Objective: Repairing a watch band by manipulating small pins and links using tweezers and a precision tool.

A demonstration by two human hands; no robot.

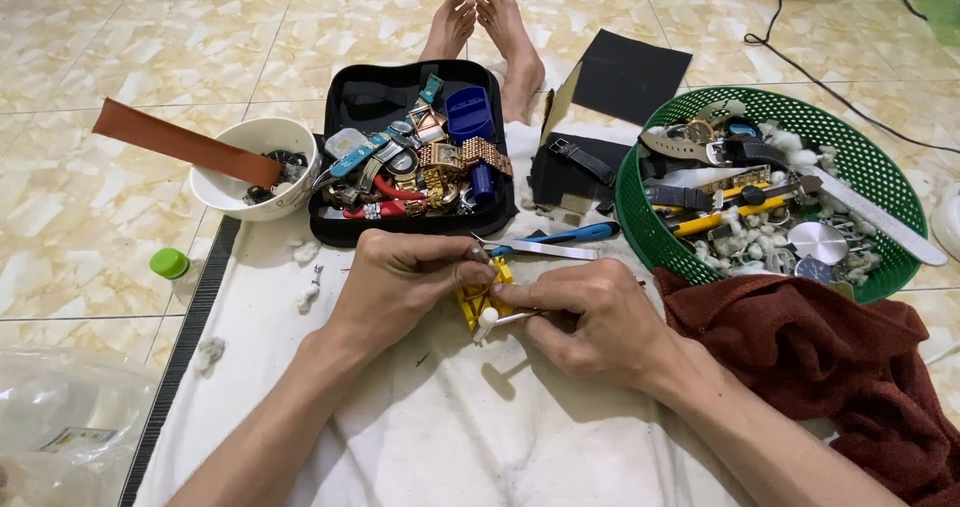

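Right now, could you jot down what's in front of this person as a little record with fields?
Left hand: holding a small yellow tool
Right hand: pinching a thin metal tool against it
Surface: white cloth on a tiled floor
Ahead: black case full of watches
Right side: green basket of watch parts, dark red cloth
Left side: white bowl, brown strap

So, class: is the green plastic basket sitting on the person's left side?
No. The green basket sits beyond the right hand, on the right of the white cloth, opposite the white bowl.
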